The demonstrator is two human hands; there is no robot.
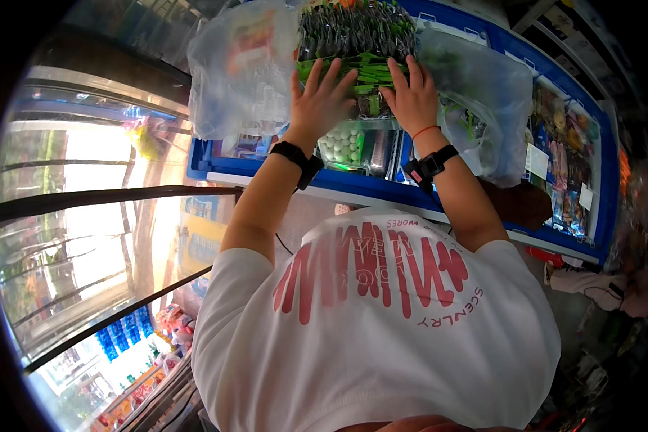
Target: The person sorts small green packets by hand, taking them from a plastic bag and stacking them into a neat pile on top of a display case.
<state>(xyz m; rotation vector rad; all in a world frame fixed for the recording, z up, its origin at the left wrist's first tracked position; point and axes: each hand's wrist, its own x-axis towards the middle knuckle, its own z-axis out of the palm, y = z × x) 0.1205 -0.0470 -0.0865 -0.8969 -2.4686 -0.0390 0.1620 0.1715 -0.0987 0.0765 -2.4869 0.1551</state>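
Observation:
Before me are rows of green plants with dark lower parts, seemingly seedlings in clear film (356, 40), lying on a blue-framed chest freezer (351, 182). A strip of green leaves and stems (371, 73) runs across the near side. My left hand (324, 102), slightly blurred, lies over the left of this strip with fingers spread. At its right end, my right hand (414, 100) rests with fingers apart and the thumb towards the leaves. Neither hand visibly grips anything. Whether the palms press on the plants is hidden.
A translucent plastic bag (243, 81) lies to the left, and another plastic bag (497, 119) with greenery inside sits right. Round white items (343, 144) show through the freezer's glass. Dark brown material (521, 205) hangs over its front edge. A glass display case (86, 259) stands left.

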